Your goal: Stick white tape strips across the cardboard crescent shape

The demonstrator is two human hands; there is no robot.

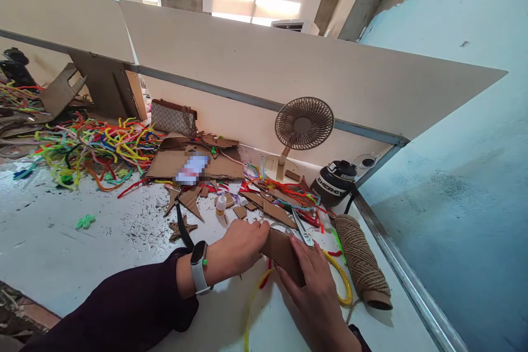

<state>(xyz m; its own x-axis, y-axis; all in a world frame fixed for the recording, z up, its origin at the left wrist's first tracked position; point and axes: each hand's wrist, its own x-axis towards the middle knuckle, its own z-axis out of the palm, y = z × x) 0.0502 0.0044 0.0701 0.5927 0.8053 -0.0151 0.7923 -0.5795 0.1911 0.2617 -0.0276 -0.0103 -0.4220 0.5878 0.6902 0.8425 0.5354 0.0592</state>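
A small folded-looking piece of brown cardboard (281,248) is held between my two hands just above the white table. My left hand (241,246), with a grey-banded watch on its wrist, is closed with thumb and fingers at the cardboard's upper left edge. My right hand (314,280) grips the right side, its fingers lying along the edge. Partly behind my right hand lie scissors (304,231) with metal blades. A glossy yellow loop (345,283) shows beside that hand, and a yellow pipe cleaner (247,313) trails below the cardboard.
A twine roll (363,258) lies at right, near a black jug (333,184) and a fan (304,124). Cardboard scraps (268,209), a small glue bottle (221,204), a phone (193,169) and a cardboard star (181,228) lie ahead. Tangled pipe cleaners (99,146) are piled left.
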